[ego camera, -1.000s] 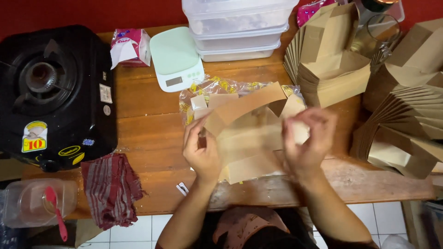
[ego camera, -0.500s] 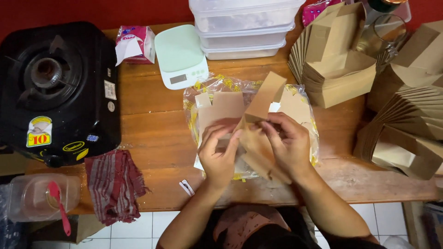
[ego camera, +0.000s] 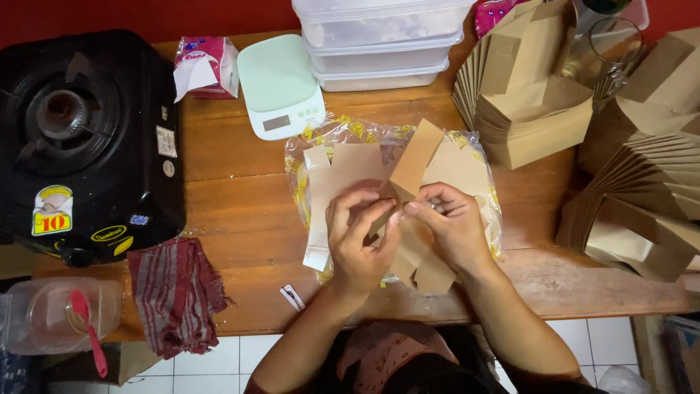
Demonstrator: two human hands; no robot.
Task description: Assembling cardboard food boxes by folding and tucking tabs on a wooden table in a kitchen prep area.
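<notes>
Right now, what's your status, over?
Left hand and right hand pinch a flat kraft box blank. It lies on a plastic bag. Nothing in the way.

black stove (ego camera: 80, 138), green scale (ego camera: 281, 84), striped cloth (ego camera: 175, 292), plastic tubs (ego camera: 379, 36).

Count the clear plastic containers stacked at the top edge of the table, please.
3: a top container, a middle one and a bottom one, stacked beside the scale. More may be hidden above.
</notes>
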